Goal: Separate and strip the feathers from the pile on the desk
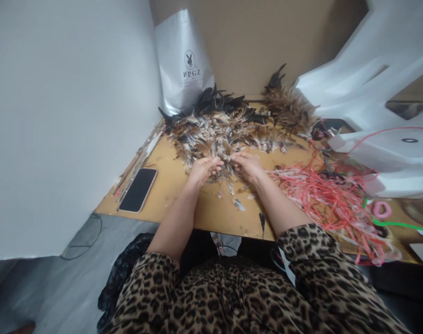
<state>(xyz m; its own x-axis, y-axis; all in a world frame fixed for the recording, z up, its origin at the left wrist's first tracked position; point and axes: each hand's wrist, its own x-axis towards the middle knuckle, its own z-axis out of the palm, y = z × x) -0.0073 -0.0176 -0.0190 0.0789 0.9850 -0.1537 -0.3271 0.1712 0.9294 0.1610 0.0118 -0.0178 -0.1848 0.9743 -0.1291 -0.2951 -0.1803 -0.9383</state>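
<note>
A wide heap of brown, black and pale feathers (211, 127) covers the back middle of the tan table (172, 178). At its near edge both hands are closed in pinches, close together but apart. My left hand (204, 169) has its fingertips on feathers at the front of the heap. Just to the right, my right hand (246, 165) also pinches feathers between thumb and fingers. Exactly how many feathers each hand holds is too small to make out. Below the hands, a loose pale feather (238, 204) and a dark feather (262, 223) lie on the table.
A phone (139, 189) lies at the left edge. Behind the heap stands a white bag (185, 65). A brown feather bundle (290, 109) rests at back right. Tangled red strips (322, 192) spread on the right, beside the white sewing machine (392, 157).
</note>
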